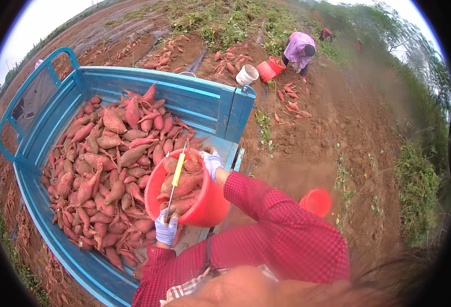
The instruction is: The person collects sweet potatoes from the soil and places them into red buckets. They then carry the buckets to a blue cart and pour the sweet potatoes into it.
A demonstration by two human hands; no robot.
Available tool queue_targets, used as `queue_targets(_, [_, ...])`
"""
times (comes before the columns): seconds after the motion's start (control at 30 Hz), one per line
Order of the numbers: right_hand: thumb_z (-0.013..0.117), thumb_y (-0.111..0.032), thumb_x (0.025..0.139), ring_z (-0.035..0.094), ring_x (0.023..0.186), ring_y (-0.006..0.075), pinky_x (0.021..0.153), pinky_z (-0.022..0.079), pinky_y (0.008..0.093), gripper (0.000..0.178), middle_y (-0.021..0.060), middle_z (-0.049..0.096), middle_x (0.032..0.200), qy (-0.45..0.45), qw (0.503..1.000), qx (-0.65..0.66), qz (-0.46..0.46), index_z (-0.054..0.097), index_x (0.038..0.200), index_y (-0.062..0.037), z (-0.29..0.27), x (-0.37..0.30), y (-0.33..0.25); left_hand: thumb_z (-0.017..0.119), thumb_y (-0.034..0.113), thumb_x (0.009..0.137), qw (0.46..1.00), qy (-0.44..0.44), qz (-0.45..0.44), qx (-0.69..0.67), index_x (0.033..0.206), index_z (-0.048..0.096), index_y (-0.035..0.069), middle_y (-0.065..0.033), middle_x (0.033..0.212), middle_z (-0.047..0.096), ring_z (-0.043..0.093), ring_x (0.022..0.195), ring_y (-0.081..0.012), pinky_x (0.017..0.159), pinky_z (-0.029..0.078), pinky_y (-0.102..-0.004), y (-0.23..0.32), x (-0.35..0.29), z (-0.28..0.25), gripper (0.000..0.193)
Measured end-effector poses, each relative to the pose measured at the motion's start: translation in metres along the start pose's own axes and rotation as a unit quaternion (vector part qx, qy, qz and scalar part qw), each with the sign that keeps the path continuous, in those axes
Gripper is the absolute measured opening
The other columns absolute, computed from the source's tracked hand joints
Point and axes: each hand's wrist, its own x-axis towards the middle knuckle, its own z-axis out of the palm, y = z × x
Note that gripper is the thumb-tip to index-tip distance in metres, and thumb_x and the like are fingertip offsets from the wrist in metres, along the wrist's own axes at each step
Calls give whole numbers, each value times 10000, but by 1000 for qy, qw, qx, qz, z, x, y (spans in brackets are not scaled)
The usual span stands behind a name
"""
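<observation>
I hold a red bucket [205, 207] full of sweet potatoes [187, 183] tilted over the blue cart bed [205, 105]. My left hand [165, 228], in a pale glove, grips the bucket's lower rim near its wire handle with a yellow grip [178, 170]. My right hand [211, 161], also gloved, grips the bucket's far rim. A large heap of sweet potatoes [105, 174] lies in the cart bed just left of the bucket. Both sleeves are red checked.
A second red bucket [316, 202] stands on the soil to my right. Farther off, a crouching person in a purple top [298, 48] works beside two red buckets [270, 68] and a white one [246, 74], with loose sweet potatoes [292, 105] on the ground.
</observation>
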Motion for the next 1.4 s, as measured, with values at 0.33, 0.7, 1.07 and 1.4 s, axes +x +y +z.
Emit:
queue_targets(0.33, [601, -47, 823, 581, 941, 173, 839, 471, 287, 369, 108, 600, 1077, -72, 995, -69, -19, 517, 1180, 0, 70, 35, 8, 871, 353, 599, 998, 48, 2, 40, 1124, 568, -9, -114, 843, 679, 667, 754, -207, 709, 549, -331, -20, -10, -13, 705])
queue_targets(0.7, [589, -76, 861, 549, 938, 127, 864, 433, 254, 248, 46, 613, 1020, -273, 948, -162, -30, 589, 1099, -11, 121, 74, 15, 874, 259, 613, 984, 159, -81, 20, 1141, 524, 10, -91, 899, 643, 622, 795, -165, 741, 529, -307, -54, -13, -8, 681])
queue_targets(1.07, [405, -608, 893, 486, 1183, 304, 1015, 331, 485, 701, 160, 562, 1231, -213, 947, -90, 223, 523, 1254, -19, -45, 179, 146, 846, 366, 638, 965, 235, -74, 90, 1156, 521, -12, -82, 785, 640, 618, 695, -160, 672, 521, -283, -29, 32, 11, 718])
queue_targets(1.4, [357, -651, 890, 401, 1251, 314, 1055, 327, 478, 807, 191, 449, 1331, -174, 861, 250, 408, 411, 1325, 26, -60, 137, 197, 834, 423, 642, 950, 217, -81, 209, 1104, 510, -16, -82, 739, 620, 600, 649, -151, 620, 503, -275, 0, 110, 36, 715])
